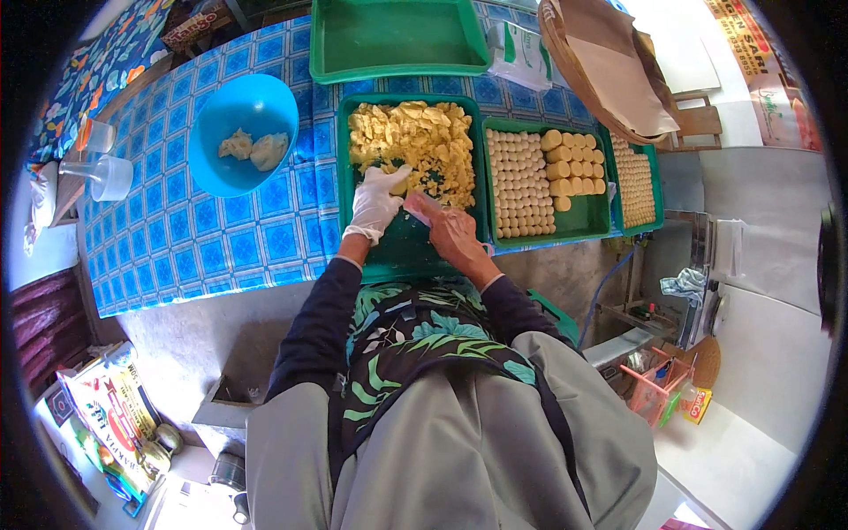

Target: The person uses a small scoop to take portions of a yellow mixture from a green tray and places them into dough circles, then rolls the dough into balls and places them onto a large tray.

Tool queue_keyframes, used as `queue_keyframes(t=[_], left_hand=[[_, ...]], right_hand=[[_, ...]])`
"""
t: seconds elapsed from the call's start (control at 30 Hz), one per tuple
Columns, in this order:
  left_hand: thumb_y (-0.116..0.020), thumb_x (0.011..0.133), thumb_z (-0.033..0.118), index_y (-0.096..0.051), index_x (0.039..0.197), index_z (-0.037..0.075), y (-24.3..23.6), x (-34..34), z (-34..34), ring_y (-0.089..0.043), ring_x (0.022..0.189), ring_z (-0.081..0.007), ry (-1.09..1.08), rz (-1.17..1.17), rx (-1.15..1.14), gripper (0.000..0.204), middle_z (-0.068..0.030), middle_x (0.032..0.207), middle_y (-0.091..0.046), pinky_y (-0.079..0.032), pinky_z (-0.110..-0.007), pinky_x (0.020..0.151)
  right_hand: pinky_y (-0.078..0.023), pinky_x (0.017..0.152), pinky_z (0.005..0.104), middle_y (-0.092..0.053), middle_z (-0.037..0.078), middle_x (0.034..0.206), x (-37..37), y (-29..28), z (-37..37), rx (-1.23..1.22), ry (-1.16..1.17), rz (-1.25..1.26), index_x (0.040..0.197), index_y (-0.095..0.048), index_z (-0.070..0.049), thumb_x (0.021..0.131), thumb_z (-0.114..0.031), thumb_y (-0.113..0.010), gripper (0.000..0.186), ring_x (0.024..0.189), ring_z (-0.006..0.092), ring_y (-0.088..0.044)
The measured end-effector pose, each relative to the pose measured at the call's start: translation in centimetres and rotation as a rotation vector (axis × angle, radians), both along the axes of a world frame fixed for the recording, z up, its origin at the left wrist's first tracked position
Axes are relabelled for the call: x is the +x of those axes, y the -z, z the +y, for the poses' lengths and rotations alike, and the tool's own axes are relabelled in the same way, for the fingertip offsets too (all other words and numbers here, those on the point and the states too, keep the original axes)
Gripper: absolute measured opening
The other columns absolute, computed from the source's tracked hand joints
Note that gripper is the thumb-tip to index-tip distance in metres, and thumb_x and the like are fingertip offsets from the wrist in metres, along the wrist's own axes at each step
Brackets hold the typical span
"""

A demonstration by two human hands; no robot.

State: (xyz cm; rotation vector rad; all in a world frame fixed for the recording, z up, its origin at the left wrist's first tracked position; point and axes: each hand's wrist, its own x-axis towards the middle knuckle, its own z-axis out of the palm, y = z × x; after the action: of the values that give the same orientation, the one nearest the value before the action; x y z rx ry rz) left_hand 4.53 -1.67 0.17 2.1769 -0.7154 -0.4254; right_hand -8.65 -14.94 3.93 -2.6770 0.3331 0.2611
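Observation:
In front of me a green tray [348,190] holds crumbly yellow chunks [411,132] over its far part. My left hand [375,205], in a white glove, is over the tray with its fingers curved around a yellow lump [399,188]. My bare right hand [455,237] is closed on a flat pink piece [422,208], whose tip points at the chunks beside the left hand. What kind of tool the pink piece is cannot be made out. The near part of the tray, below my hands, shows dark green bottom with small crumbs.
To the right, a green tray [579,218] holds rows of small pale balls [521,181] and yellow cylinders [574,168]; another tray of balls [632,181] lies beyond. A blue bowl [208,132] with whitish lumps stands left. A green tray [397,40] and woven basket [609,71] are behind.

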Motion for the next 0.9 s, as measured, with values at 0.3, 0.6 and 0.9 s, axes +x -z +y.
queue_keyframes(t=[0.3,0.6,0.9], left_hand=[[-0.074,0.066,0.018,-0.062,0.086,0.008,0.1,-0.3,0.4,-0.061,0.082,-0.0388,-0.078,-0.138,0.064,0.026,-0.0194,0.092,-0.056,-0.050,-0.046,0.071],[-0.074,0.066,0.011,-0.056,0.095,0.005,-0.1,-2.7,1.6,-0.059,0.088,-0.0374,-0.149,-0.223,-0.151,0.035,-0.0172,0.094,-0.053,-0.049,-0.043,0.071],[-0.072,0.068,0.008,-0.056,0.094,0.005,-1.9,-5.9,4.2,-0.058,0.086,-0.0392,-0.055,-0.108,0.128,0.030,-0.0179,0.093,-0.054,-0.047,-0.047,0.071]], right_hand=[[-0.047,0.057,0.0390,-0.062,0.016,0.066,6.0,1.9,1.2,0.285,0.272,-0.355,0.085,-0.067,-0.009,0.077,-0.011,-0.069,0.008,0.065,0.0296,-0.063],[-0.047,0.058,0.0400,-0.060,0.015,0.067,6.8,1.9,2.1,0.396,0.405,-0.135,0.078,-0.058,-0.002,0.061,-0.022,-0.085,0.038,0.065,0.0326,-0.061],[-0.047,0.081,0.0409,-0.060,0.013,0.093,5.7,1.1,2.1,0.105,-0.243,-0.462,0.104,-0.063,-0.006,0.071,-0.010,-0.069,0.033,0.094,0.0323,-0.056]])
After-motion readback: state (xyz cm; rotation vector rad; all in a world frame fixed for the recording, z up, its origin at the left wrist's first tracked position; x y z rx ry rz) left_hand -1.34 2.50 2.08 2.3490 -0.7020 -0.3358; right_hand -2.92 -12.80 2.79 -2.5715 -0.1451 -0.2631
